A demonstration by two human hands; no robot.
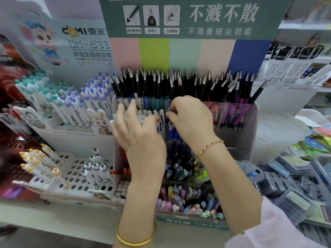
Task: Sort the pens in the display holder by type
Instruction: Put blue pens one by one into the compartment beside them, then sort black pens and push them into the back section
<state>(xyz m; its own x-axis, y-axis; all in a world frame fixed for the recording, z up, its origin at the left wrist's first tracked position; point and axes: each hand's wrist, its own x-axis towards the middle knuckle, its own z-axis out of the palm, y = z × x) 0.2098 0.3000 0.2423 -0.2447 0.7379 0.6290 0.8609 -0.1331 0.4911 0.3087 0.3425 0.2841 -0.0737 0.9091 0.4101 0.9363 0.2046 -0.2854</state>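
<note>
Both hands are in the middle tier of the clear holder. The left hand has its fingers spread wide, resting flat over a bunch of white pens. I can't count those properly, the hand hides most of them. The right hand is curled with the fingers pinched narrow right above the blue pens. It may be gripping one, but I honestly can't tell.

There's one gold bangle on the left wrist and one braided string bracelet on the right.

The back row is packed with black pens with silver tips, way too many to count, dozens for sure. The right compartment holds a handful of purple pens. Lower tiers are a jumble of pastel pens.

The sign behind has three little icon boxes and five colour stripes under it.

On the left, the white rack has about six yellow-capped pens and about six grey-capped ones, with lots of empty holes.
</note>
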